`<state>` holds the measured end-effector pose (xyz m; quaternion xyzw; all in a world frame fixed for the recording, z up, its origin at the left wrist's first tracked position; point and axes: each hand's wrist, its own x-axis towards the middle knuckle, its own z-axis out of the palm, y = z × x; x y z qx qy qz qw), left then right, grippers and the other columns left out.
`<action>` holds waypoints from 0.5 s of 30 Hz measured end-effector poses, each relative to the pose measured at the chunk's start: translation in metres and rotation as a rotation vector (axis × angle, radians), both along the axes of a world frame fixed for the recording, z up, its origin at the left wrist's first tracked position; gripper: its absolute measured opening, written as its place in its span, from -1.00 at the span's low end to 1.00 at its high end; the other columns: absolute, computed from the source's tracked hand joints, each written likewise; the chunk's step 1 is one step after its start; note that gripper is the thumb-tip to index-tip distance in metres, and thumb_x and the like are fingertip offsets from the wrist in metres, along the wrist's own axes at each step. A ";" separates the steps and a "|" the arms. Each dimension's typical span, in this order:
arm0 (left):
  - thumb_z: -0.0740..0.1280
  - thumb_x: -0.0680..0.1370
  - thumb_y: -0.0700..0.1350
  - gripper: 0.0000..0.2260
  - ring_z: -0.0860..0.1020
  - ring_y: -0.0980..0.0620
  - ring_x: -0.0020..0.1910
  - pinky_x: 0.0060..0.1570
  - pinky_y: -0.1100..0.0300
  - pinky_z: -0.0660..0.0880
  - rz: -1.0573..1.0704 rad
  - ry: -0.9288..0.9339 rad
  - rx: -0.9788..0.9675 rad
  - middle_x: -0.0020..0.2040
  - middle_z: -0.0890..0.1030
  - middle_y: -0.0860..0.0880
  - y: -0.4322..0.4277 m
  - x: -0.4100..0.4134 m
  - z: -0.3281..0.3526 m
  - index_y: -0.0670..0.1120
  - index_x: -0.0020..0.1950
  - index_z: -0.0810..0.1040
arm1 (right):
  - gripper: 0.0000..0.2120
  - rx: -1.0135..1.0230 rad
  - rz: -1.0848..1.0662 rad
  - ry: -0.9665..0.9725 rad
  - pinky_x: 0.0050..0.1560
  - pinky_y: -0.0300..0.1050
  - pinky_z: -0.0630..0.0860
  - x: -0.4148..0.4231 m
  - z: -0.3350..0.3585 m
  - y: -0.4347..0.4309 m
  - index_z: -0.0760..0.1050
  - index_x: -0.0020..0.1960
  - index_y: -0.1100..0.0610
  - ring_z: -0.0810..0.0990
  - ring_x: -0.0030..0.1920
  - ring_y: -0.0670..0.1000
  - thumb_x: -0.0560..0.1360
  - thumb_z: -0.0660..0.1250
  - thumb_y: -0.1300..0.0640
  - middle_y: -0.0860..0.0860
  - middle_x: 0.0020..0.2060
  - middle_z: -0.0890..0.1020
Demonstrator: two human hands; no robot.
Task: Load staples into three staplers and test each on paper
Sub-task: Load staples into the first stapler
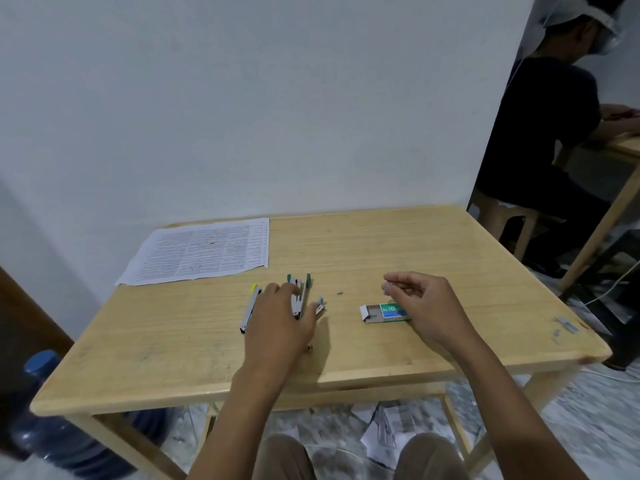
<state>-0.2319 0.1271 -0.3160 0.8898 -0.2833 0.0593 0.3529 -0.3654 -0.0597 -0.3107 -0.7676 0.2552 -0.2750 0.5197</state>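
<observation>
Three staplers lie opened flat on the wooden table (450,244): a yellow-tipped stapler (250,308) on the left, a green stapler (300,292) in the middle and a blue-tipped stapler (320,306) on the right. My left hand (277,323) rests on the green one, fingers spread over it. My right hand (426,303) hovers above an open green staple box (382,312) and pinches a small strip of staples (385,288) between thumb and forefinger. A loose bit of staples (340,291) lies between the hands. Printed paper (204,250) lies at the far left.
More loose staple strips (564,325) lie near the table's right edge. A blue water jug (52,427) stands on the floor at the left. Crumpled papers (384,427) litter the floor under the table. Another person (554,133) sits at a second table at the right.
</observation>
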 end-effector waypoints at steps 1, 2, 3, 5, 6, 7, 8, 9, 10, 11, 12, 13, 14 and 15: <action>0.38 0.52 0.10 -0.68 0.50 0.04 0.04 -0.12 0.20 0.34 0.017 0.037 0.086 -0.03 0.47 0.05 0.004 0.003 -0.001 -0.03 0.20 0.57 | -0.85 0.008 0.004 -0.017 -0.01 -0.27 0.59 0.001 0.000 0.002 0.64 0.07 -0.03 0.66 -0.07 -0.24 0.51 0.42 0.12 -0.13 -0.12 0.72; 0.38 0.51 0.13 -0.67 0.52 0.03 0.03 -0.13 0.18 0.36 0.023 0.069 0.157 -0.02 0.52 0.03 0.006 0.004 -0.001 -0.02 0.19 0.58 | -0.87 0.010 0.008 -0.033 -0.02 -0.28 0.59 0.002 0.001 0.004 0.64 0.04 -0.04 0.67 -0.07 -0.23 0.51 0.43 0.12 -0.14 -0.13 0.72; 0.38 0.51 0.14 -0.67 0.55 0.03 -0.01 -0.16 0.17 0.38 0.024 0.092 0.202 -0.05 0.54 0.02 0.008 0.005 -0.001 -0.02 0.17 0.59 | -0.88 0.009 0.011 -0.046 -0.03 -0.29 0.59 0.003 0.001 0.007 0.65 0.01 -0.04 0.68 -0.07 -0.22 0.50 0.44 0.13 -0.14 -0.14 0.73; 0.39 0.51 0.12 -0.70 0.57 0.02 -0.07 -0.19 0.17 0.42 0.029 0.117 0.226 -0.15 0.54 0.04 0.009 0.003 0.001 -0.02 0.14 0.60 | -0.89 0.013 0.024 -0.074 -0.06 -0.31 0.58 0.006 0.001 0.013 0.66 -0.02 -0.02 0.68 -0.07 -0.19 0.49 0.46 0.15 -0.13 -0.15 0.73; 0.40 0.51 0.10 -0.72 0.58 0.01 -0.05 -0.16 0.15 0.45 0.033 0.122 0.226 -0.16 0.55 0.05 0.009 0.003 0.001 -0.02 0.13 0.61 | -0.90 0.019 0.036 -0.083 -0.06 -0.31 0.58 0.007 0.001 0.016 0.67 -0.02 0.00 0.68 -0.07 -0.18 0.48 0.46 0.15 -0.12 -0.15 0.73; 0.39 0.52 0.08 -0.74 0.59 0.01 -0.02 -0.12 0.13 0.49 0.037 0.120 0.227 -0.14 0.57 0.05 0.009 0.004 0.001 -0.02 0.13 0.61 | -0.90 0.021 0.048 -0.085 -0.05 -0.29 0.59 0.008 0.001 0.020 0.67 -0.02 0.00 0.69 -0.06 -0.18 0.48 0.46 0.14 -0.12 -0.14 0.73; 0.39 0.52 0.06 -0.75 0.59 0.00 0.00 -0.08 0.12 0.51 0.038 0.117 0.232 -0.11 0.58 0.05 0.009 0.004 0.002 -0.02 0.13 0.60 | -0.90 0.019 0.061 -0.082 -0.04 -0.25 0.60 0.010 0.000 0.023 0.66 -0.01 0.00 0.69 -0.04 -0.18 0.48 0.46 0.13 -0.11 -0.13 0.73; 0.39 0.52 0.05 -0.75 0.59 0.00 0.01 -0.06 0.11 0.52 0.036 0.116 0.240 -0.09 0.59 0.05 0.009 0.004 0.003 -0.01 0.13 0.59 | -0.90 0.013 0.074 -0.082 -0.03 -0.21 0.61 0.010 0.000 0.027 0.66 -0.01 -0.01 0.69 -0.03 -0.17 0.48 0.46 0.12 -0.10 -0.11 0.73; 0.41 0.50 0.04 -0.75 0.58 0.01 0.01 -0.07 0.12 0.51 0.033 0.119 0.246 -0.08 0.58 0.05 0.010 0.004 0.004 -0.01 0.13 0.58 | -0.89 0.010 0.084 -0.083 -0.02 -0.17 0.62 0.011 0.000 0.029 0.65 0.00 0.00 0.69 -0.03 -0.16 0.48 0.46 0.12 -0.08 -0.11 0.73; 0.42 0.49 0.03 -0.75 0.58 0.01 0.02 -0.08 0.13 0.49 0.029 0.128 0.251 -0.07 0.58 0.05 0.010 0.004 0.004 -0.01 0.13 0.57 | -0.89 0.012 0.089 -0.084 -0.02 -0.14 0.63 0.012 0.000 0.032 0.65 0.01 0.02 0.69 -0.03 -0.15 0.48 0.46 0.12 -0.07 -0.12 0.73; 0.43 0.48 0.02 -0.75 0.57 0.01 0.02 -0.10 0.14 0.47 0.023 0.142 0.252 -0.06 0.57 0.05 0.010 0.004 0.004 -0.02 0.12 0.57 | -0.89 0.022 0.094 -0.084 -0.03 -0.12 0.64 0.013 0.000 0.034 0.65 0.02 0.04 0.70 -0.05 -0.14 0.49 0.46 0.13 -0.06 -0.14 0.73; 0.43 0.48 0.00 -0.76 0.57 0.01 0.02 -0.10 0.14 0.47 0.020 0.156 0.253 -0.08 0.56 0.05 0.010 0.004 0.004 -0.03 0.10 0.58 | -0.89 0.035 0.098 -0.083 -0.04 -0.11 0.64 0.014 -0.001 0.037 0.66 0.02 0.06 0.70 -0.06 -0.14 0.49 0.46 0.14 -0.06 -0.16 0.74; 0.43 0.49 -0.02 -0.80 0.57 0.01 0.01 -0.10 0.14 0.49 0.016 0.164 0.248 -0.11 0.55 0.06 0.011 0.005 0.003 -0.04 0.08 0.60 | -0.89 0.054 0.105 -0.086 -0.04 -0.10 0.65 0.016 -0.001 0.040 0.66 0.01 0.07 0.71 -0.07 -0.13 0.48 0.46 0.15 -0.06 -0.17 0.74; 0.42 0.49 -0.03 -0.84 0.59 0.02 -0.03 -0.10 0.14 0.53 0.012 0.174 0.233 -0.15 0.55 0.07 0.011 0.005 0.003 -0.04 0.03 0.63 | -0.89 0.077 0.113 -0.090 -0.03 -0.07 0.65 0.017 -0.002 0.043 0.66 0.00 0.09 0.71 -0.07 -0.11 0.48 0.47 0.17 -0.06 -0.18 0.74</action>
